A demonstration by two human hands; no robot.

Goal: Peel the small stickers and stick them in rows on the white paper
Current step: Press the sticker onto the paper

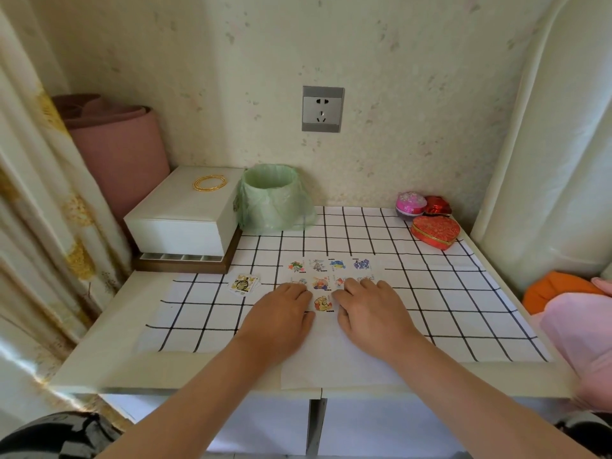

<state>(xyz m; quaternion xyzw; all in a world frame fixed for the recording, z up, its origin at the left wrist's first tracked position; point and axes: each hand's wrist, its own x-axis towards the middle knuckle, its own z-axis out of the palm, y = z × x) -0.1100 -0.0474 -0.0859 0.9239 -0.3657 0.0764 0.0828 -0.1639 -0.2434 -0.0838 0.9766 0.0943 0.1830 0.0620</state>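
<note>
Where the curtain (39,193) hangs at far left, a pink roll (122,150) stands in the corner beside it. Next comes a white box (185,207) with gold bangles (210,182) on its lid. Green-bagged bin (271,197) sits against the box's right side. Socket (323,109) is on the wall above. Grid cloth (447,293) covers the tabletop.

Sticker stack (243,284) lies on the cloth, just left of the paper (331,359). The paper is mid-table, its near edge at the table front. On it: top row (337,264) of four stickers, second row (320,283) partly under fingertips, and one yellow sticker (323,303) alone below.

Left hand (281,313) is palm down on the paper, fingers straight and together, tips at the second row's left end, gripping nothing. The yellow sticker shows in the gap between the hands. Right hand (374,313) is also palm down, fingers flat and slightly spread, tips over the second row's right half, holding nothing.

Back right: pink tin (410,203), with a heart box (435,231) just in front of it. Orange cloth (556,286) and pink cloth (583,332) lie at the right edge.
</note>
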